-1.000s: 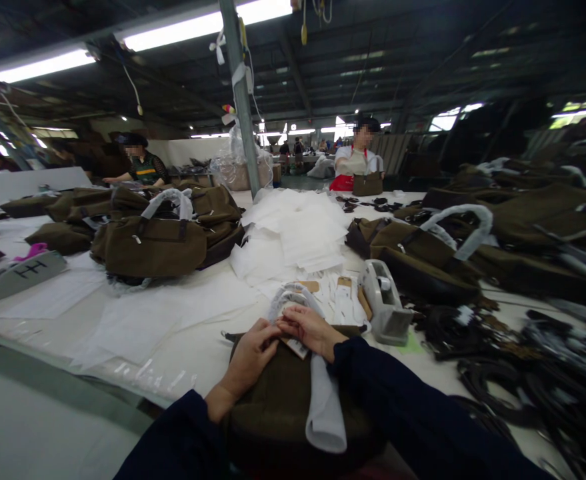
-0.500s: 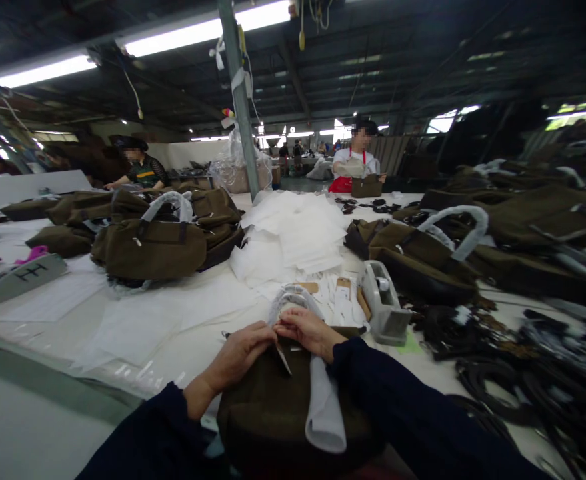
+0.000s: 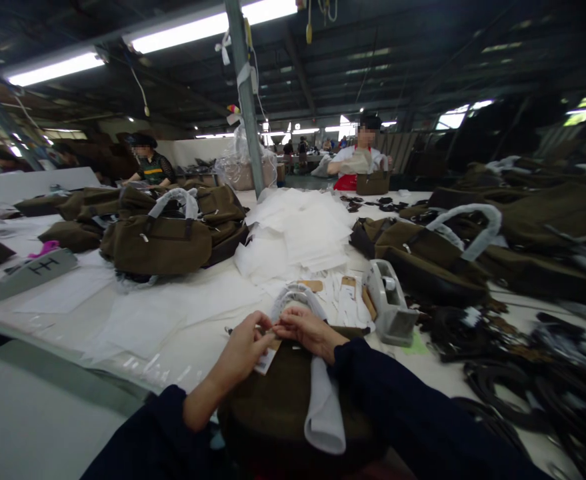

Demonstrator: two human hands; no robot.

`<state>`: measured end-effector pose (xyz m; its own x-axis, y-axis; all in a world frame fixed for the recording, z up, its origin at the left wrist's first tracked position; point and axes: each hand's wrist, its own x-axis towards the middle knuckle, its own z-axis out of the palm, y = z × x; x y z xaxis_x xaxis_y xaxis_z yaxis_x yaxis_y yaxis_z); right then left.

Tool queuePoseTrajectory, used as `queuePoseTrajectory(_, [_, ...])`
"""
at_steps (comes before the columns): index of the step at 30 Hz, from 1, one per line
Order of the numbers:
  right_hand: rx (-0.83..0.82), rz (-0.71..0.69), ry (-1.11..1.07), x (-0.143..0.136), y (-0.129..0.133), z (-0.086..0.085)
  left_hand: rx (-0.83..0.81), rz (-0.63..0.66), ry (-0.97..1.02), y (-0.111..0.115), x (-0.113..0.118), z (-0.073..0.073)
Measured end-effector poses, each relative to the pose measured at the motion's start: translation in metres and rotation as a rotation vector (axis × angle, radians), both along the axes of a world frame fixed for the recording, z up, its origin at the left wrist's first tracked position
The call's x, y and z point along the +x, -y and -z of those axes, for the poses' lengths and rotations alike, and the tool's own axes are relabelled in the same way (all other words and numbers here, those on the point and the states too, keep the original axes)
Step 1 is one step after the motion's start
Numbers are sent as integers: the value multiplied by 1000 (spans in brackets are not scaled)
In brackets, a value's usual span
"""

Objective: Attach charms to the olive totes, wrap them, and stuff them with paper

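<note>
An olive-brown bag (image 3: 267, 407) stands at the table's near edge, its wrapped handle (image 3: 300, 293) arching behind my hands. My left hand (image 3: 245, 343) and my right hand (image 3: 305, 330) meet at the top of the bag, fingertips pinched close together. What lies between the fingertips is too small to make out. A tag (image 3: 266, 359), white with a brown part, hangs just under my left fingers against the bag. A rolled white sheet (image 3: 325, 413) droops down the bag's front below my right wrist.
Beyond the bag lie a pile of white sheets (image 3: 300, 223), tags (image 3: 347, 300) and a grey tape dispenser (image 3: 390, 303). More bags stand at left (image 3: 163, 247) and right (image 3: 423, 260). Dark straps (image 3: 507, 387) cover the right side. Two people work across the table.
My left hand has turned and its fingers have lifted a little. The tag, earlier edge-on, now shows its flat face further left. The view has shifted slightly.
</note>
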<state>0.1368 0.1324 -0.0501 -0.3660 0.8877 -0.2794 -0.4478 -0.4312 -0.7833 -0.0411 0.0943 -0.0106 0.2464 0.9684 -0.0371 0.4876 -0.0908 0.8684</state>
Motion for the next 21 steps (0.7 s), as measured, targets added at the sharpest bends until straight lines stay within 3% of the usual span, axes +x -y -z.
queuePoseTrajectory(3, [-6,18,-3,1,0,0,-117,-33,132,7,11,14])
queuePoseTrajectory(8, [-14,-6,-9,0,3,0,-108,-69,222,1,12,31])
queuePoseTrajectory(21, [6,-31,-32,-2,5,-1,-94,-155,184,-7,13,39])
